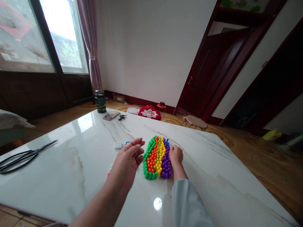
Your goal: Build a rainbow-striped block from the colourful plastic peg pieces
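A piece of beadwork [155, 159] lies on the white marble-patterned table [213, 176], with green, orange, yellow and purple beads in bands and a few blue ones at its far right. My right hand [176, 155], in a grey sleeve, is closed at its right edge, on the purple and blue beads; its fingertips are partly hidden. Just left of the green edge, my left hand [129, 156] is raised with curled fingers, thumb and forefinger close together as in a pinch. Whatever may be between them is too small to make out.
Small white pieces [118, 145] lie behind my left hand. Black-handled scissors [28, 156] rest at the left. Toward the far corner are a camouflage-patterned flask [100, 102], a phone [111, 115] and keys [122, 117]. A stool [195, 122] stands beyond the table.
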A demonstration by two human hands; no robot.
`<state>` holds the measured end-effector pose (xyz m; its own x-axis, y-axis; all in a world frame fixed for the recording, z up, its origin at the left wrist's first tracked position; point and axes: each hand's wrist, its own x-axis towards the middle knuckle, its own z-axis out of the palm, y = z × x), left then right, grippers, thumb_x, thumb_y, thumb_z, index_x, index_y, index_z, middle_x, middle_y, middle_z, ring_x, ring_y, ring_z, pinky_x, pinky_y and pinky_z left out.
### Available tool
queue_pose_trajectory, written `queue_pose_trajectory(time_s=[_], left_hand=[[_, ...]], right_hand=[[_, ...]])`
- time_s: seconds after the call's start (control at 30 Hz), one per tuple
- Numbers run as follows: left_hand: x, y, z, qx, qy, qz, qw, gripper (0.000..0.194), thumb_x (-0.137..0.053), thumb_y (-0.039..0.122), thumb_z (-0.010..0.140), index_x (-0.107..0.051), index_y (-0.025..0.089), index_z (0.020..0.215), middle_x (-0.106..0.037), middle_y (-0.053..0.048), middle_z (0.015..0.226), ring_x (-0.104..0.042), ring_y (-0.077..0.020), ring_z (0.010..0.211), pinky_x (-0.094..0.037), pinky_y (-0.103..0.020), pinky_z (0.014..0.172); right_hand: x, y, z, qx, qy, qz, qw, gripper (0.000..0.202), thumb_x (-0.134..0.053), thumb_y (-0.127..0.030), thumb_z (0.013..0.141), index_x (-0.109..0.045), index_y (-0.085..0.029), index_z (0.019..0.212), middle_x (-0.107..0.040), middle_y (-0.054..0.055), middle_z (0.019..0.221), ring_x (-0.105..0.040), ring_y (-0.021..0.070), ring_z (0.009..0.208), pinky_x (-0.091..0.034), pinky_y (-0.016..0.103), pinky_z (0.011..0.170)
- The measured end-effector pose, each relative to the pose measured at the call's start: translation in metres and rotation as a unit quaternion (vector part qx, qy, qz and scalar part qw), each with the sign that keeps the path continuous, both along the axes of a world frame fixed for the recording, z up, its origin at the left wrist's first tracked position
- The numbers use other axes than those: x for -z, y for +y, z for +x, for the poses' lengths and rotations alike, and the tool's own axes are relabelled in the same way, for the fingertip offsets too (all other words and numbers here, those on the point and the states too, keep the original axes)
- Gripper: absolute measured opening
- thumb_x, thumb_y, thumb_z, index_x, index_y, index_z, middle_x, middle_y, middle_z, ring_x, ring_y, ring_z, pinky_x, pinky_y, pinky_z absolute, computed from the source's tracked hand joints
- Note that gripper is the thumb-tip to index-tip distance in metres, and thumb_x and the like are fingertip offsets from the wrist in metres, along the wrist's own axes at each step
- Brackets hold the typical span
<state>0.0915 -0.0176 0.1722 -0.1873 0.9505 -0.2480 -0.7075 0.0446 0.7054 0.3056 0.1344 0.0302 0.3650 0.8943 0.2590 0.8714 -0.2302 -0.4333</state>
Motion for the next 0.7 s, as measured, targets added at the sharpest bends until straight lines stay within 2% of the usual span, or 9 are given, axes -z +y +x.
queue_pose_trajectory(time_s=[0.1, 0.23, 0.3, 0.4, 0.47, 0.53, 0.6, 0.7], left_hand=[[-0.005, 0.006, -0.015, -0.042, -0.018, -0.001, 0.999, 0.022, -0.062, 0.004, 0.070, -0.066, 0.013, 0.090, -0.066, -0.006, 0.087, -0.055, -0.0063, 0.056, -0.044, -0.014, 0.045], [-0.011, 0.017, -0.048, -0.115, -0.045, 0.012, 0.992, 0.024, -0.057, 0.001, 0.069, -0.064, 0.014, 0.088, -0.064, -0.003, 0.082, -0.053, -0.0060, 0.054, -0.041, -0.014, 0.044], [-0.012, 0.021, -0.064, -0.137, -0.066, 0.012, 0.988, 0.025, -0.053, 0.000, 0.069, -0.062, 0.015, 0.087, -0.062, -0.002, 0.079, -0.052, -0.0054, 0.052, -0.040, -0.013, 0.044], [-0.012, 0.023, -0.080, -0.150, -0.099, -0.005, 0.984, 0.025, -0.048, -0.003, 0.072, -0.060, 0.015, 0.087, -0.060, -0.001, 0.076, -0.050, -0.0045, 0.049, -0.037, -0.012, 0.042], [-0.011, 0.022, -0.086, -0.149, -0.115, -0.020, 0.982, 0.026, -0.046, -0.004, 0.073, -0.058, 0.014, 0.086, -0.059, -0.001, 0.074, -0.048, -0.0041, 0.048, -0.036, -0.012, 0.041], [-0.010, 0.021, -0.090, -0.143, -0.126, -0.039, 0.981, 0.026, -0.045, -0.005, 0.073, -0.057, 0.014, 0.085, -0.058, -0.001, 0.073, -0.047, -0.0040, 0.047, -0.034, -0.011, 0.039], [-0.008, 0.019, -0.093, -0.139, -0.133, -0.050, 0.980, 0.025, -0.044, -0.005, 0.074, -0.057, 0.014, 0.085, -0.057, -0.001, 0.072, -0.047, -0.0040, 0.046, -0.034, -0.011, 0.039], [-0.005, 0.017, -0.099, -0.141, -0.135, -0.050, 0.980, 0.025, -0.045, -0.004, 0.074, -0.057, 0.014, 0.086, -0.058, -0.001, 0.073, -0.047, -0.0041, 0.046, -0.035, -0.011, 0.039]], right_hand=[[-0.007, -0.007, -0.001, 0.005, 0.000, -0.002, 1.000, 0.025, -0.050, -0.028, 0.087, -0.073, -0.017, 0.086, -0.070, 0.013, 0.089, -0.066, 0.0244, 0.083, -0.047, 0.031, 0.070], [-0.032, -0.014, -0.016, -0.007, 0.008, 0.054, 0.999, 0.030, -0.049, -0.026, 0.087, -0.066, -0.013, 0.109, -0.062, 0.017, 0.112, -0.061, 0.0264, 0.099, -0.046, 0.034, 0.081], [-0.047, -0.016, -0.037, -0.063, 0.026, 0.098, 0.993, 0.031, -0.045, -0.024, 0.090, -0.063, -0.013, 0.112, -0.060, 0.015, 0.115, -0.061, 0.0225, 0.099, -0.044, 0.032, 0.086], [-0.062, -0.021, -0.086, -0.189, 0.056, 0.139, 0.970, 0.027, -0.043, -0.021, 0.090, -0.064, -0.015, 0.106, -0.062, 0.010, 0.111, -0.062, 0.0159, 0.091, -0.044, 0.024, 0.087], [-0.062, -0.027, -0.124, -0.245, 0.057, 0.124, 0.960, 0.020, -0.051, -0.018, 0.086, -0.067, -0.018, 0.099, -0.064, 0.005, 0.105, -0.062, 0.0133, 0.086, -0.045, 0.021, 0.082], [-0.055, -0.035, -0.158, -0.297, 0.040, 0.070, 0.951, 0.024, -0.055, -0.016, 0.083, -0.066, -0.020, 0.104, -0.064, 0.004, 0.109, -0.062, 0.0144, 0.093, -0.045, 0.021, 0.083], [-0.044, -0.042, -0.183, -0.302, 0.012, -0.009, 0.953, 0.033, -0.062, -0.019, 0.079, -0.063, -0.021, 0.113, -0.061, 0.007, 0.116, -0.058, 0.0184, 0.105, -0.043, 0.024, 0.088], [-0.028, -0.048, -0.205, -0.252, -0.004, -0.074, 0.965, 0.049, -0.070, -0.031, 0.074, -0.059, -0.013, 0.118, -0.059, 0.016, 0.118, -0.054, 0.0287, 0.112, -0.044, 0.034, 0.090]])
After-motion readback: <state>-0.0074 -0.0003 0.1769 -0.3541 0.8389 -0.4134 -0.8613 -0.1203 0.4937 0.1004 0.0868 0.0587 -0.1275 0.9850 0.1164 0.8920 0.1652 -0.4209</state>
